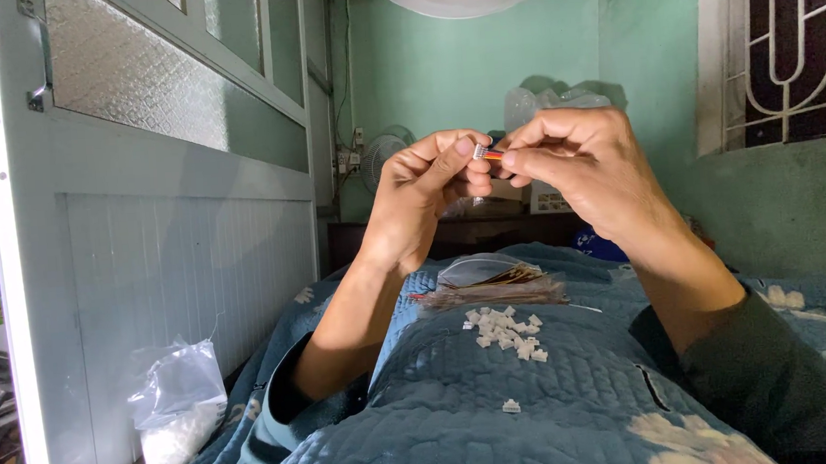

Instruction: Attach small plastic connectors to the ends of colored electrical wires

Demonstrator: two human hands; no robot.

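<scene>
We hold the small white connector (481,150) up near eye level, our left hand (422,198) pinching it shut while our right hand (581,169) pinches its coloured wires (494,155); spare white connectors (508,331) and a wire bundle (493,289) rest on the blue quilt (501,418) within reach.

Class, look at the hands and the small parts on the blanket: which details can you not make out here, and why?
- Small connector, head view: mostly covered by the fingertips of the left hand and right hand.
- White pieces on the blanket: too small to tell their shape.
- Wire bundle: blurred by its clear wrapper.
- Plastic bag: contents indistinct.
</scene>
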